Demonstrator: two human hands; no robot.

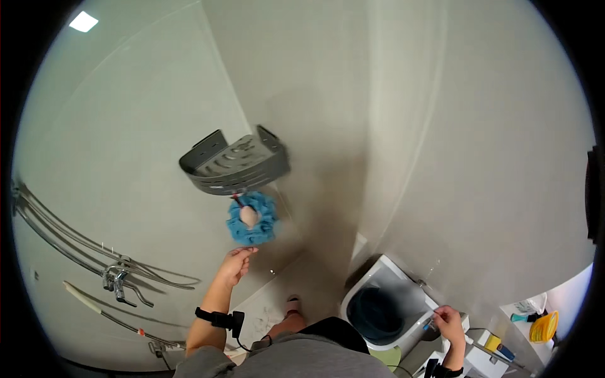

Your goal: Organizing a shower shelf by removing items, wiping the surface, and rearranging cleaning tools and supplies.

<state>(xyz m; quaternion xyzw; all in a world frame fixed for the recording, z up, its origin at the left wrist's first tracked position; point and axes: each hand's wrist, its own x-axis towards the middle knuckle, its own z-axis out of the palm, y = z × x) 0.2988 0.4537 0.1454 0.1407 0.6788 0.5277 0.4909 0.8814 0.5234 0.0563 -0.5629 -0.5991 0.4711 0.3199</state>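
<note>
My left hand (238, 265) is raised, thumb and forefinger pinched together, with nothing plainly visible between them. Just above its fingertips hangs a fluffy blue ring (264, 210) with a beige pad (249, 216) in its middle, on a dark red cord under a grey corner shelf (231, 182). My right hand (448, 323), low on the right, has its fingers closed at the corner of the lid (410, 298) of what looks like a white top-loading washing machine (349, 295). Inside is a dark round drum (373, 314). The lid looks see-through and blurred.
On the left wall are a shower mixer (118, 281) with hoses and a pale-ended hose (85, 297). A wall tap (421, 283) sits behind the machine. At the right are a ledge (531, 333), a yellow basket (544, 327), a yellow sponge (493, 343) and a horizontal rail (501, 357).
</note>
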